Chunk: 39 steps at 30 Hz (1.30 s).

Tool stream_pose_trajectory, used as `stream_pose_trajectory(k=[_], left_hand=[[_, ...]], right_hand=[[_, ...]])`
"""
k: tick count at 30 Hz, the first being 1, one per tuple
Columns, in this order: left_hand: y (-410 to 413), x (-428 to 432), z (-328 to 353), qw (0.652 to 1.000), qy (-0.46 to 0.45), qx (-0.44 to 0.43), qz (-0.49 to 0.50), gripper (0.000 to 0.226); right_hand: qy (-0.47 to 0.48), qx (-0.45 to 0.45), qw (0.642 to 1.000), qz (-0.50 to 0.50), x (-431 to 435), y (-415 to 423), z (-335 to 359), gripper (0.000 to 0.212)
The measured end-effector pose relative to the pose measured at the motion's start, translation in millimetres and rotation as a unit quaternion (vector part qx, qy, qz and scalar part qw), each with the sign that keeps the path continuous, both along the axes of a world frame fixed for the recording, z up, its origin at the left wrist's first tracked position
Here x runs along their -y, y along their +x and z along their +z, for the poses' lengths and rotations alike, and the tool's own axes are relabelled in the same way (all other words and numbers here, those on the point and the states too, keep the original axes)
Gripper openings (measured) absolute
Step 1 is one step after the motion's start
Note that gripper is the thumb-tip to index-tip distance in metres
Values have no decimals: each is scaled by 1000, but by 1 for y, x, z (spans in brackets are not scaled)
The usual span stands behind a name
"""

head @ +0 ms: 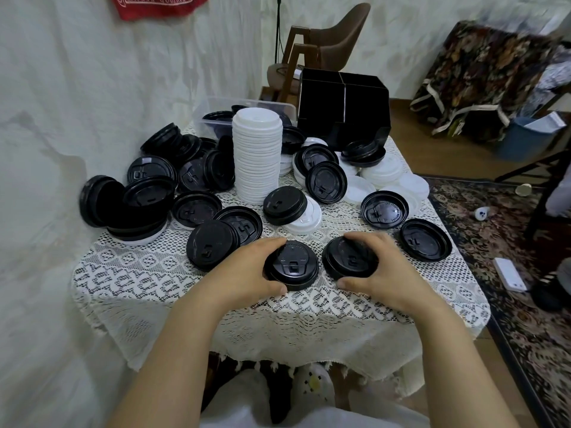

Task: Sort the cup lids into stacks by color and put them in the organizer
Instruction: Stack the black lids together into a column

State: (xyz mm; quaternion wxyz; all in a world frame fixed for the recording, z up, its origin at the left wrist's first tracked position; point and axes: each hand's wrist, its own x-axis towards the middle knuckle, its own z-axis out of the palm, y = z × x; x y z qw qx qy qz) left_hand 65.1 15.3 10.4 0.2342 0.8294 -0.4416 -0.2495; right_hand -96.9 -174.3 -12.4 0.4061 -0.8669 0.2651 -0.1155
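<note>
One small table [139, 273], draped in a cream openwork lace cloth with a fringed hem, fills the view in front of you. At its far right corner sits the black organizer [343, 109], a boxy, matte unit split by upright dividers; its inside is too dark to tell what it holds. Left of it, a clear plastic tub [216, 108] with rounded corners contains several black lids. Just in front of the tub rises a tall white stack [258, 156] of ribbed, round lids, standing upright. Glossy loose black lids [148, 199] lie heaped along the left side of the cloth, some on edge. Flat loose white lids [386, 171] spread near the organizer, with black ones lying on them. At the near middle, your left hand [247, 273] curls around a domed black lid [293, 267], fingers on its far rim and thumb at its near rim. Just beside it, your right hand [383, 273] grips a short black stack [349, 259], fingers hooked over the top and thumb at the near edge on the lace.
</note>
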Motion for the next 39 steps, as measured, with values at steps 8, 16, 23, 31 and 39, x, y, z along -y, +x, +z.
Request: stream_pose_trajectory(k=[8, 16, 23, 31, 39], left_hand=[[0, 0, -1, 1000, 1, -2, -1, 85], [2, -2, -1, 999, -19, -40, 22, 98], [3, -2, 1, 997, -33, -63, 36, 110], [1, -17, 10, 995, -78, -17, 64, 76], [32, -53, 16, 988, -76, 45, 123, 89]], right_hand=[[-23, 33, 999, -26, -7, 3, 4, 80], [-49, 83, 995, -3, -24, 12, 10, 78], [-131, 13, 986, 99, -55, 35, 7, 78], [-230, -79, 963, 119, -61, 42, 8, 75], [-244, -114, 953, 140, -61, 43, 10, 71]])
